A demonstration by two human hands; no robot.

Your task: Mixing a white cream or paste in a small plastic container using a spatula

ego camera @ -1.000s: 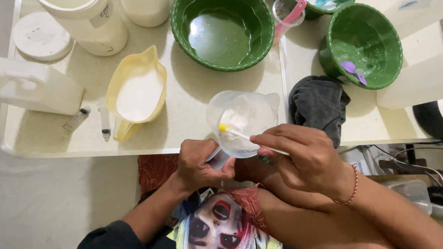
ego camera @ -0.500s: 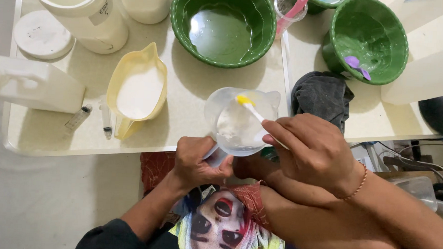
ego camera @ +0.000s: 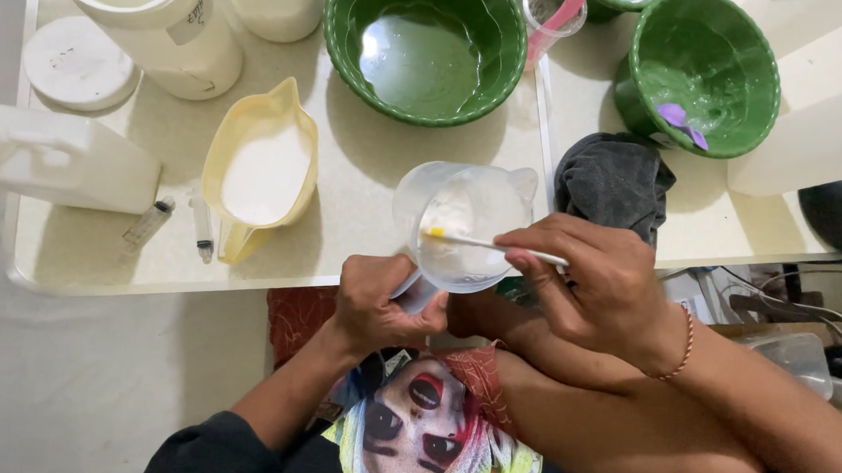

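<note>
My left hand (ego camera: 380, 306) grips the handle of a clear plastic measuring cup (ego camera: 464, 224) held just past the near edge of the cream table (ego camera: 363, 253). There is a whitish mix inside the cup. My right hand (ego camera: 594, 282) pinches a thin white stick with a yellow tip (ego camera: 482, 240); the tip is inside the cup at its left side.
On the table stand a yellow jug of white liquid (ego camera: 258, 168), a large green bowl (ego camera: 424, 47), a second green bowl (ego camera: 703, 74) with purple bits, a dark cloth (ego camera: 613, 179), a white canister (ego camera: 151, 21), a round lid (ego camera: 78, 61), a white jerrycan (ego camera: 60, 159) and two syringes (ego camera: 147, 225).
The stick's yellow tip has swung inside the cup, from the left to the upper middle and back to the left. My left hand keeps hold of the handle.
</note>
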